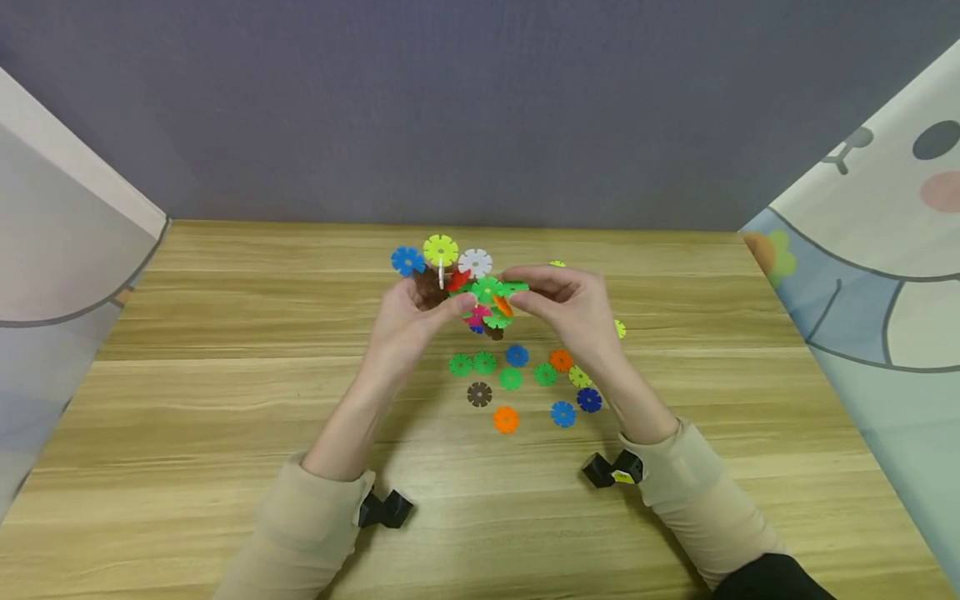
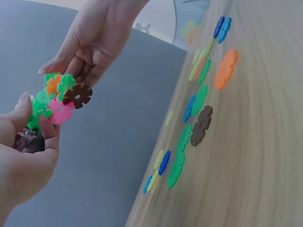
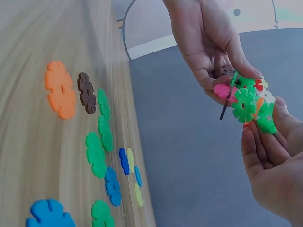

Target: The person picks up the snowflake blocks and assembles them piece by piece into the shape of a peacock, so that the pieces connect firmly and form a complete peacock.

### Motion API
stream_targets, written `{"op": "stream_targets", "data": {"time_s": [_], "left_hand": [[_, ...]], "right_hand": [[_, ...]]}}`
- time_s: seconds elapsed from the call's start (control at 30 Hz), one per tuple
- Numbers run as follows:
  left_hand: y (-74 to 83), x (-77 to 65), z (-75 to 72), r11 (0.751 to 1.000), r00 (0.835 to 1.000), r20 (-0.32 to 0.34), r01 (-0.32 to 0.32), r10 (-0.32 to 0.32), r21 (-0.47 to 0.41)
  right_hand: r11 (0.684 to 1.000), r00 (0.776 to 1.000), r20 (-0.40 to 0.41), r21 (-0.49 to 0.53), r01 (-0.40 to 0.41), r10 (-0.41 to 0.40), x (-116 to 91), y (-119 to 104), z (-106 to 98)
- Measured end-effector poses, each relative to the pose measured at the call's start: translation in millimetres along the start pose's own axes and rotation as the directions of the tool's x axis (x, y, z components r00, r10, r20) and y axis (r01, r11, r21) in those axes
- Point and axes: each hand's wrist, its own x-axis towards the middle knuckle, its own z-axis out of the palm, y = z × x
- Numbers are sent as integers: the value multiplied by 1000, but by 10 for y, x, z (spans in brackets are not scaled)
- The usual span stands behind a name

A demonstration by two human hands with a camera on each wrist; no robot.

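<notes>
Both hands are raised over the table, holding one cluster of interlocked plastic snowflake discs between them. My left hand grips the cluster on its left side, the thumb against a green snowflake disc. Blue, yellow and white discs stick up at its far side. Pink and brown discs hang below. My right hand pinches a green disc at the right end between thumb and fingers, with an orange disc right beside it. Part of the cluster is hidden by the left fingers.
Loose snowflake discs lie on the wooden table below the hands: several green ones, a brown one, an orange one, blue ones and yellow ones. A grey-blue panel stands behind the table.
</notes>
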Motion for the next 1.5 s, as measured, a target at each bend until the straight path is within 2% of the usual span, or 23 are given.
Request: {"op": "stream_targets", "data": {"time_s": [0.33, 0.57, 0.77, 0.9, 1.0, 1.1, 1.27, 1.5], "left_hand": [[-40, -1, 28, 1000, 1000, -25, 11, -11, 9], [0, -1, 3, 1000, 999, -40, 29, -29, 7], [46, 32, -71, 999, 989, -141, 37, -42, -37], [54, 51, -140, 997, 981, -193, 15, -29, -73], [55, 64, -171, 995, 979, -201, -1, -20, -102], [52, 71, -179, 993, 980, -197, -5, -18, -115], [43, 77, -175, 992, 982, -187, -19, -6, -128], [40, 83, -159, 991, 985, -173, -34, 11, -129]], "right_hand": [[999, 999, -6, 0, -33, 33, -15, 19, 65], [997, 998, 43, -57, -49, 52, 10, 62, 34], [1000, 997, 81, -13, -18, 19, 145, 194, -65], [993, 980, 169, -80, -88, 101, 298, 330, -148], [973, 952, 232, -163, -162, 197, 418, 442, -199], [945, 925, 276, -267, -187, 261, 540, 559, -226], [894, 897, 319, -421, -155, 306, 711, 696, -201], [821, 869, 368, -567, -73, 331, 873, 708, -109]]}}
